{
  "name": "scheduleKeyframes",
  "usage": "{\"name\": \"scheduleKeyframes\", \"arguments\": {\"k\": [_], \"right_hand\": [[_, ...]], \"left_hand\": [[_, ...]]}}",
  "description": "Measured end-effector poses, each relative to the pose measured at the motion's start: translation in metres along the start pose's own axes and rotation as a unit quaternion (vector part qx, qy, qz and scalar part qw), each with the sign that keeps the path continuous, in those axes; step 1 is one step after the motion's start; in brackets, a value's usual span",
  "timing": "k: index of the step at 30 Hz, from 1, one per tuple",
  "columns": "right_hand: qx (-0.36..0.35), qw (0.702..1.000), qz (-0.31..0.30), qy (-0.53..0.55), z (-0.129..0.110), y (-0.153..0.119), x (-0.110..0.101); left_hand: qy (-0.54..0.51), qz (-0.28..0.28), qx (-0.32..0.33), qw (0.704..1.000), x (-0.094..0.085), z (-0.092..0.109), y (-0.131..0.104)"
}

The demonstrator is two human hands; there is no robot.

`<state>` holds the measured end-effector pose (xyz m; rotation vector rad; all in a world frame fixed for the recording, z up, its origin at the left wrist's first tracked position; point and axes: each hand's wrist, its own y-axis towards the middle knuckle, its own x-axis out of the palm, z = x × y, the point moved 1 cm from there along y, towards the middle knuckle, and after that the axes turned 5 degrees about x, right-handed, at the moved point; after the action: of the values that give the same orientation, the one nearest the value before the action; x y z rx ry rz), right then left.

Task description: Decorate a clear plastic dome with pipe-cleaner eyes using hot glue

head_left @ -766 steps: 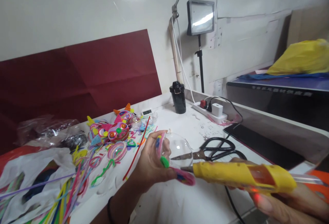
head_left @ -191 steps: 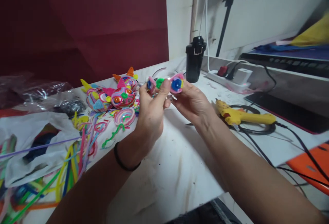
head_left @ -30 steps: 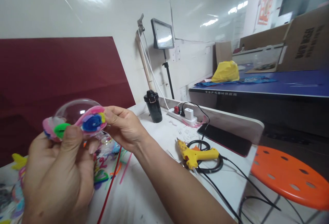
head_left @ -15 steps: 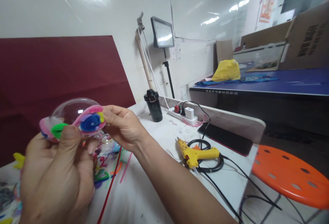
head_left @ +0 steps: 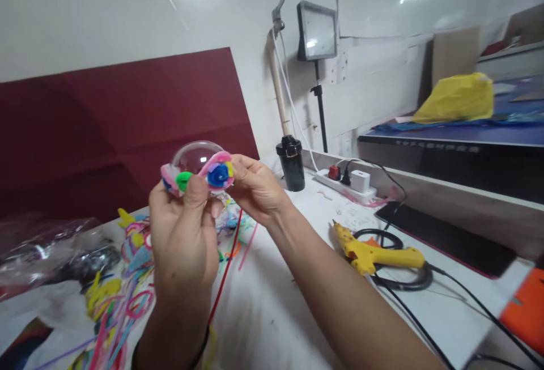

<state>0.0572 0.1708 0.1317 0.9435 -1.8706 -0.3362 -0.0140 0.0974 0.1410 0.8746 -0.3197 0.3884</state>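
pink band [head_left: 213, 161] approx. horiz., l-r (dome [head_left: 195, 157] up)

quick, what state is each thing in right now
clear dome: held up
left hand: gripping pink trim
right hand: pinching trim's end
glue gun: lying down, cord attached
black cup: upright, lidded
power strip: plugs inserted
flat lamp: looks unlit
red strip: lying almost straight

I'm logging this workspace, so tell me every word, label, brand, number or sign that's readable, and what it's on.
None can be read.
White lettering on the blue table's edge: too blurred.
Faint marks on the white table near the power strip: too small to tell if writing.
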Motion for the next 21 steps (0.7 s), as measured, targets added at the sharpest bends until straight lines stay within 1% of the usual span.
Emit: {"name": "scheduleKeyframes", "arguments": {"k": [4,8,14,21], "right_hand": [[-0.006,1.0,-0.01,0.007,-0.0001,-0.0009,-0.0009],[0.002,1.0,0.004,0.001,-0.0004,-0.0016,-0.0005],[-0.007,1.0,-0.004,-0.008,-0.0013,-0.0018,0.001],[-0.009,1.0,-0.009,-0.02,0.0001,-0.0006,-0.0024]], "left_hand": [[-0.002,-0.006,0.009,1.0,-0.0017,-0.0013,0.0003],[0.01,-0.023,0.009,1.0,-0.0046,-0.0023,0.002],[0.001,-0.01,0.006,1.0,-0.0045,-0.0017,0.001],[-0.028,-0.01,0.003,1.0,-0.0019,-0.0017,0.0]]}}
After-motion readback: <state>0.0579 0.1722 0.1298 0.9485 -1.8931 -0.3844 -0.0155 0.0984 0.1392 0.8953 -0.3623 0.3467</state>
